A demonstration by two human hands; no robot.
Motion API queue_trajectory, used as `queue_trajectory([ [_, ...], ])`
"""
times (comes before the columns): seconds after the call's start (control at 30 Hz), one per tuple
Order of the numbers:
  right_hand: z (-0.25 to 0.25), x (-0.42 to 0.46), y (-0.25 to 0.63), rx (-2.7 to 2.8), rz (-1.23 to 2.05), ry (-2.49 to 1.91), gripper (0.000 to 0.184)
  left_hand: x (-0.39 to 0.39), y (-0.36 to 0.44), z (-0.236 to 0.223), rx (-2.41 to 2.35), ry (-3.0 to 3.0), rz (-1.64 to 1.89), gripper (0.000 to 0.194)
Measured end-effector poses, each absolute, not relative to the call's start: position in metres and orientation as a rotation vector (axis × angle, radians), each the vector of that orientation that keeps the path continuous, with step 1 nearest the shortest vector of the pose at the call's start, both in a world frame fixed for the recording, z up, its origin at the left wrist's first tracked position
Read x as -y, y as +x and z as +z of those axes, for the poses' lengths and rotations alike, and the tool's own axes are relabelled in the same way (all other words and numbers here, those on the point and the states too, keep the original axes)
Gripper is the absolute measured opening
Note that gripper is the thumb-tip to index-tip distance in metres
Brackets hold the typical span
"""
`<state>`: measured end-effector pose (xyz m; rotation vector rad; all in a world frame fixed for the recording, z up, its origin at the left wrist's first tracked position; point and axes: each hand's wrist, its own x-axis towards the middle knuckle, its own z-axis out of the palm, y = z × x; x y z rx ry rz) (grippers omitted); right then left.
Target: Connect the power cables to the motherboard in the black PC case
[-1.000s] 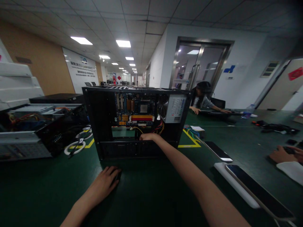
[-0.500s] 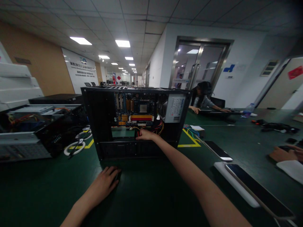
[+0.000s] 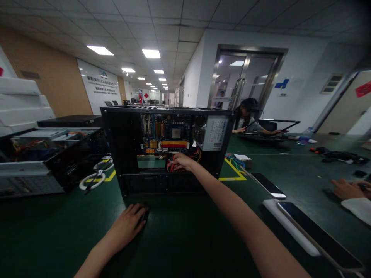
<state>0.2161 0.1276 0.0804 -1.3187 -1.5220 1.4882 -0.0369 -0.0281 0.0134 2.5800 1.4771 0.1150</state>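
- Head view: an upright, open-sided black metal computer case [image 3: 145,184] stands on a dark green tabletop [image 3: 179,235], its open side facing the wearer and its longer edges running left to right.
- Reaching through that open side, the bare right hand [image 3: 183,162] is low in the frame, behind the near bottom rail; its forearm slants in from the lower right.
- Just left of the right hand's fingertips, and touching them, is a bunched red-and-black bundle of thin wires [image 3: 170,166]. Fingers and thumb look closed on it, though part of the grasp is hidden.
- As far as it shows, the bundle's longer direction is roughly upright, across the line of the fingers, which point left; its lower end is lost behind the rail.
- Above the bundle is a blue circuit board with orange and yellow slots [image 3: 167,135]; up and to the right sits a boxy grey metal power supply [image 3: 213,135], with loose red, yellow and black leads [image 3: 198,155] below it.
- Right is the nearer hand. Left hand [image 3: 130,221] rests palm down on the tabletop, outside the case and well apart from the bundle, fingers loosely bent; whether the dark patch under them is an object or shadow, I cannot tell.
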Motion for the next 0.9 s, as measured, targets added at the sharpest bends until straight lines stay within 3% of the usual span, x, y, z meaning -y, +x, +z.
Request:
queue_trajectory([
  [0.3,0.077,-0.142,0.234,0.964,1.837,-1.391,0.011,0.029,-0.036,0.016,-1.494,2.552,0.098,0.040],
  [0.9,0.071,-0.156,0.237,0.627,1.902,-1.234,0.015,0.030,-0.035,0.015,-1.487,2.572,0.110,0.039],
])
